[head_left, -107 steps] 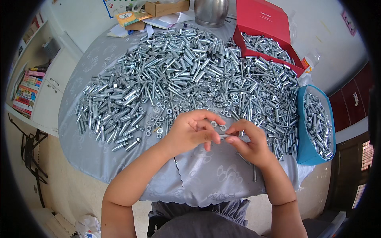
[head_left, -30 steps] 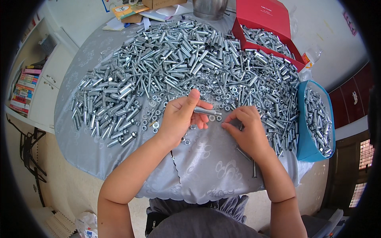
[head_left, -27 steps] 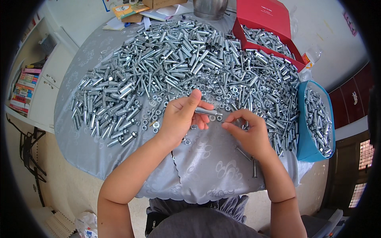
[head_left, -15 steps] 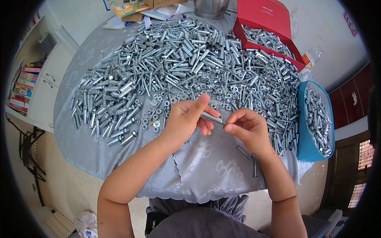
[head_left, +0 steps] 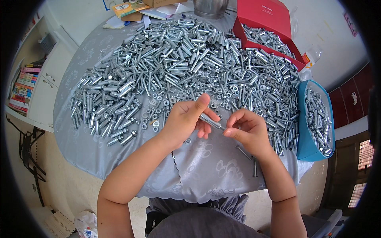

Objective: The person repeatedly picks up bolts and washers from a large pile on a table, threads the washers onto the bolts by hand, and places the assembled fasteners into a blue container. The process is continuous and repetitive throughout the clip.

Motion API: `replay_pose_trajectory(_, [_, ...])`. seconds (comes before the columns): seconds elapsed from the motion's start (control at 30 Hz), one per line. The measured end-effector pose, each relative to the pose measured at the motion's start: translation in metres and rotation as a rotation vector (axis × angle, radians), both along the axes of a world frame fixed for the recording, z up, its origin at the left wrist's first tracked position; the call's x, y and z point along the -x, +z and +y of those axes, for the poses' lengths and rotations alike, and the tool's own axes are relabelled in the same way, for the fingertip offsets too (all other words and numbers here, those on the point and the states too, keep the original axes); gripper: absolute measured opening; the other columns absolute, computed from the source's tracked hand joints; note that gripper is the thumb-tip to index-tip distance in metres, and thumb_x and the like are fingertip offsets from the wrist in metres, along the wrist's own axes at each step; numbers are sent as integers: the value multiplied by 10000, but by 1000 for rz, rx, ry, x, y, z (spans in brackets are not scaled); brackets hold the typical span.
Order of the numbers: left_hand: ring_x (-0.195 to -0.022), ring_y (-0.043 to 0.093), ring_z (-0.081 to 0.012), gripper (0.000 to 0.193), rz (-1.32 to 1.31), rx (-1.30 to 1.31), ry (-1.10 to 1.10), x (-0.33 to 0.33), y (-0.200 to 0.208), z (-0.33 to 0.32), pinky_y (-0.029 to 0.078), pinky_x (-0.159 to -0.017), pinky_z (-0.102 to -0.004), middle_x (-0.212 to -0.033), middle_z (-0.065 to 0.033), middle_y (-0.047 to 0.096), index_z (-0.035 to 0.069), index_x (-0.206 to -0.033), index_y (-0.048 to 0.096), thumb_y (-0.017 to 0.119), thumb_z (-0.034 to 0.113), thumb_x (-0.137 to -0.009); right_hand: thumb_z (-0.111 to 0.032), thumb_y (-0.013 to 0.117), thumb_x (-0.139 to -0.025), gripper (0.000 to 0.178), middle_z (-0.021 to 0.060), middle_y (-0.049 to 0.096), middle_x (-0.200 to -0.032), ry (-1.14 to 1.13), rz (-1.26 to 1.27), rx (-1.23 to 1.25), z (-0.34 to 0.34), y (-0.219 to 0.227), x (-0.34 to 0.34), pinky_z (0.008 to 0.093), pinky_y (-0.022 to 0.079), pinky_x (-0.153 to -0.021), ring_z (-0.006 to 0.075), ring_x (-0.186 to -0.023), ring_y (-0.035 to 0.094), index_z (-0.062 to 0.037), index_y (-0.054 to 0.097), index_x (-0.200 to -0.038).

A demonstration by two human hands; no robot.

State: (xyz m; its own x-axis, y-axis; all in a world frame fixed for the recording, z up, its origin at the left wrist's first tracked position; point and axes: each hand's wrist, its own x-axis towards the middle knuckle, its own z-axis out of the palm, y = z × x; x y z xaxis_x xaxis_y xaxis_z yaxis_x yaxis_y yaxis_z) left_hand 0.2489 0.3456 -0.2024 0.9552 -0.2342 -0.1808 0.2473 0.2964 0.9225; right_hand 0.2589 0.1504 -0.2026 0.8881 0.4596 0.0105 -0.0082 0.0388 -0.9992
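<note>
My left hand (head_left: 180, 123) is closed round a shiny metal sleeve (head_left: 209, 120), its thumb raised above it. The sleeve slants down to the right over the near part of the table. At its right end a thin bolt end (head_left: 223, 128) sticks out, pinched between the thumb and forefinger of my right hand (head_left: 253, 133). How deep the bolt sits inside is hidden. Below my right hand, a loose bolt (head_left: 243, 152) and a second bolt (head_left: 255, 168) lie on the cloth. Behind both hands spreads a heap of washers and nuts (head_left: 156, 98).
A big pile of metal sleeves and bolts (head_left: 178, 55) covers the table's grey cloth (head_left: 85, 148). At the back right stands a red box (head_left: 291, 59) of hardware, nearer a blue bin (head_left: 307, 142), also filled. A metal pot (head_left: 210, 8) stands at the far edge.
The sleeve has turned slightly in my left fingers, and more of it shows. My right fingertips have shifted a little at the bolt end. Both arms stay nearly in place.
</note>
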Motion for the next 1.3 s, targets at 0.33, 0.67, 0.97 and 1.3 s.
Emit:
replay_pose_trajectory(0.33, [-412,490,-99,591,17,16,19,0,1,0,436,-453,-228,-536,-77,552,-41,-756,635,460,512,-873,-52,701,-749,153,22,610,-826,-76,-35,47,2,4,5,207,434,-668,69,-721,539,-1,602,-854])
replay_pose_trajectory(0.67, [-458,521,-113,571,-52,-14,79,2,-1,-5,451,-483,-226,-578,-96,564,-63,-798,637,467,475,-884,-35,672,-771,186,51,633,-898,-175,-121,66,9,-1,9,227,452,-739,101,-801,577,23,613,-937])
replay_pose_trajectory(0.97, [-452,512,-116,591,15,65,37,2,2,-5,470,-498,-252,-587,-97,563,-57,-816,626,429,495,-891,-56,708,-730,205,57,633,-883,-186,-422,132,9,-4,8,244,444,-686,116,-776,569,2,613,-903])
replay_pose_trajectory(1.3, [-440,475,-111,615,246,268,65,-3,-1,0,452,-477,-264,-575,-53,535,-33,-847,615,466,564,-839,-43,725,-690,238,65,626,-838,-183,-601,95,9,2,5,257,439,-636,147,-727,573,-6,610,-895])
